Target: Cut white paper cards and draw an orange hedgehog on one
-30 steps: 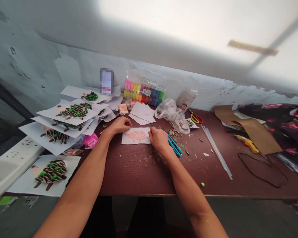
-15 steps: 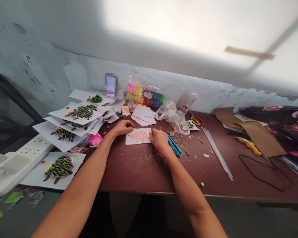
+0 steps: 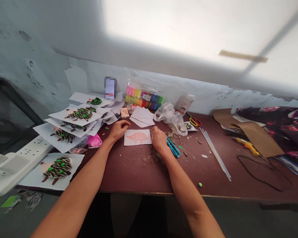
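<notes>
A small white card (image 3: 137, 137) with an orange drawing of a hedgehog lies flat on the dark red table (image 3: 129, 175). My left hand (image 3: 118, 129) is just off the card's upper left corner, its fingers curled with thumb and forefinger near each other; whether anything is between them is too small to tell. At the card's right edge rests my right hand (image 3: 159, 138), fingers curled in; its fingertips are partly hidden. Blue-handled scissors (image 3: 173, 147) lie right beside my right hand. Behind the card are blank white papers (image 3: 142, 116).
Stacked hedgehog pictures (image 3: 81, 114) and a power strip (image 3: 22, 158) are at the left. Colored clay packs (image 3: 145, 97), a plastic bag (image 3: 167, 114) and a white bottle (image 3: 185, 104) line the back. Glue sticks (image 3: 216, 153) and a yellow glue gun (image 3: 247, 146) lie right.
My left hand has drawn slightly away from the card's upper left corner. My right hand stays by the card's right edge. The view has shifted slightly.
</notes>
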`<state>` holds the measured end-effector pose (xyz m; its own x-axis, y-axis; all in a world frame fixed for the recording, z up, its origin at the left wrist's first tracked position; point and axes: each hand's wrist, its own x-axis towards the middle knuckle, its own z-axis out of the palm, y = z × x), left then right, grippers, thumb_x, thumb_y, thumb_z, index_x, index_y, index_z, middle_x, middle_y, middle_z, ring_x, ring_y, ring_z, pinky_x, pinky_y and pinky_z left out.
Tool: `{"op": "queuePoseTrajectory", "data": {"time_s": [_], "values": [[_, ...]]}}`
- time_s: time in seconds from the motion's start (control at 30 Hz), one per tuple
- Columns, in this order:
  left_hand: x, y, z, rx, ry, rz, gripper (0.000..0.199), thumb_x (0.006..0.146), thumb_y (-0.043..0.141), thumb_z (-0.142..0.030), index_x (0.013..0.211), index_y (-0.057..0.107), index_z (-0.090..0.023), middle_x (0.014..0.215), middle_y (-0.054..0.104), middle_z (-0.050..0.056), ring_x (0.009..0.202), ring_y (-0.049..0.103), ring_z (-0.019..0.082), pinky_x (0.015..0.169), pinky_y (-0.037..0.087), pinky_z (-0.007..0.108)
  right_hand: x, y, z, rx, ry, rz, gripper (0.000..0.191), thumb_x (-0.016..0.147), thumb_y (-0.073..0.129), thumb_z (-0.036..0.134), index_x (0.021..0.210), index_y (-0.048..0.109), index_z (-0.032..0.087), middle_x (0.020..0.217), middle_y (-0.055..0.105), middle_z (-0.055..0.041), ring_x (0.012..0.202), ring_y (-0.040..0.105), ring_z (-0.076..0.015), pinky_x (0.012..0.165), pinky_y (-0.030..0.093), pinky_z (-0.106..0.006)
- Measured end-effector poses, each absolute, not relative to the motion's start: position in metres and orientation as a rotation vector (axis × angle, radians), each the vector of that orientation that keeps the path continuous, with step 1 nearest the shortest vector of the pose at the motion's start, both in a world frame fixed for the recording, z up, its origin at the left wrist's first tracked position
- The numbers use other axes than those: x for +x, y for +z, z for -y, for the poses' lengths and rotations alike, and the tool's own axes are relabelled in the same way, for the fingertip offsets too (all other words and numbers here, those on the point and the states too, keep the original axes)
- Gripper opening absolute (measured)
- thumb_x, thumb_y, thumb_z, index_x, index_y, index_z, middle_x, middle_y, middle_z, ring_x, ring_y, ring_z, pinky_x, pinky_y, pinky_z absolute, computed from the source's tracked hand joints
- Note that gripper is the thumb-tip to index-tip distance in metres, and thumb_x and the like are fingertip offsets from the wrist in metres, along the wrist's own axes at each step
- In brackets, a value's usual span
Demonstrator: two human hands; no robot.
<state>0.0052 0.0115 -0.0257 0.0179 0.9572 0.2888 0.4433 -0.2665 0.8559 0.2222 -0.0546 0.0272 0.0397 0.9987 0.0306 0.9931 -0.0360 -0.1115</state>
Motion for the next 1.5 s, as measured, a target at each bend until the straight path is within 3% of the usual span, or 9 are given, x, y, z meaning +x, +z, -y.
{"op": "queuePoseTrajectory", "data": {"time_s": [0.23, 0.47, 0.63, 0.83, 1.0, 1.13, 1.3, 1.5], "values": [[0.005, -0.017, -0.014, 1.741, 1.332, -1.512, 0.021, 0.080, 0.054, -0.020, 0.087, 0.073, -0.015, 0.088, 0.076, 0.006, 0.081, 0.067, 0.019, 0.081, 0.052, 0.029, 0.220, 0.028, 0.056, -2.082, 0.059, 2.093, 0.028, 0.104, 0.036, 0.020, 0.116, 0.061, 0.018, 0.113, 0.073, -0.0119, 0.102, 0.070, -0.0231, 0.078, 0.043, -0.027], [0.008, -0.019, -0.008, 2.111, 0.808, -1.516, 0.026, 0.072, 0.054, -0.007, 0.082, 0.076, -0.018, 0.091, 0.076, 0.007, 0.086, 0.068, 0.021, 0.080, 0.051, 0.030, 0.214, 0.034, 0.059, -2.104, 0.057, 2.113, 0.030, 0.105, 0.037, 0.021, 0.122, 0.062, 0.018, 0.103, 0.077, -0.0116, 0.095, 0.072, -0.0223, 0.072, 0.039, -0.026], [0.010, -0.017, -0.006, 2.185, 0.755, -1.533, 0.028, 0.075, 0.054, -0.007, 0.087, 0.077, -0.019, 0.094, 0.076, 0.008, 0.089, 0.069, 0.023, 0.081, 0.051, 0.031, 0.215, 0.031, 0.058, -2.075, 0.057, 2.126, 0.028, 0.105, 0.040, 0.024, 0.118, 0.065, 0.019, 0.099, 0.078, -0.0101, 0.090, 0.073, -0.0207, 0.070, 0.038, -0.025], [0.021, -0.016, -0.003, 2.187, 0.823, -1.596, 0.031, 0.078, 0.053, -0.005, 0.089, 0.077, -0.019, 0.097, 0.076, 0.010, 0.096, 0.068, 0.025, 0.087, 0.052, 0.035, 0.212, 0.031, 0.059, -2.052, 0.063, 2.110, 0.028, 0.105, 0.042, 0.025, 0.117, 0.067, 0.019, 0.099, 0.078, -0.0096, 0.090, 0.074, -0.0211, 0.068, 0.035, -0.025], [0.028, -0.025, -0.005, 2.197, 0.849, -1.494, 0.033, 0.073, 0.056, -0.001, 0.091, 0.078, -0.019, 0.105, 0.074, 0.011, 0.102, 0.066, 0.025, 0.095, 0.051, 0.038, 0.215, 0.027, 0.057, -1.967, 0.088, 2.069, 0.030, 0.103, 0.044, 0.029, 0.102, 0.071, 0.018, 0.095, 0.079, -0.0092, 0.087, 0.074, -0.0210, 0.067, 0.037, -0.024], [0.017, -0.025, -0.014, 2.040, 1.132, -1.514, 0.040, 0.069, 0.056, 0.002, 0.095, 0.077, -0.020, 0.110, 0.073, 0.009, 0.108, 0.065, 0.024, 0.102, 0.050, 0.040, 0.218, 0.025, 0.052, -1.884, 0.124, 1.963, 0.027, 0.100, 0.045, 0.027, 0.102, 0.070, 0.018, 0.091, 0.078, -0.0075, 0.081, 0.072, -0.0203, 0.069, 0.041, -0.024], [-0.003, -0.022, -0.023, 1.625, 1.406, -1.708, 0.042, 0.067, 0.051, 0.002, 0.094, 0.077, -0.018, 0.098, 0.073, 0.008, 0.088, 0.067, 0.022, 0.088, 0.055, 0.036, 0.217, 0.038, 0.042, -1.812, 0.127, 1.923, 0.023, 0.094, 0.049, 0.025, 0.102, 0.069, 0.017, 0.095, 0.076, -0.0075, 0.084, 0.069, -0.0192, 0.076, 0.044, -0.025], [0.004, -0.019, -0.023, 1.301, 1.464, -1.420, 0.025, 0.067, 0.068, -0.014, 0.092, 0.072, -0.012, 0.083, 0.074, 0.005, 0.077, 0.069, 0.018, 0.075, 0.056, 0.030, 0.207, 0.066, 0.017, -1.840, 0.043, 2.053, 0.022, 0.095, 0.051, 0.025, 0.101, 0.072, 0.018, 0.091, 0.076, -0.0046, 0.082, 0.067, -0.0169, 0.075, 0.041, -0.024]]}}
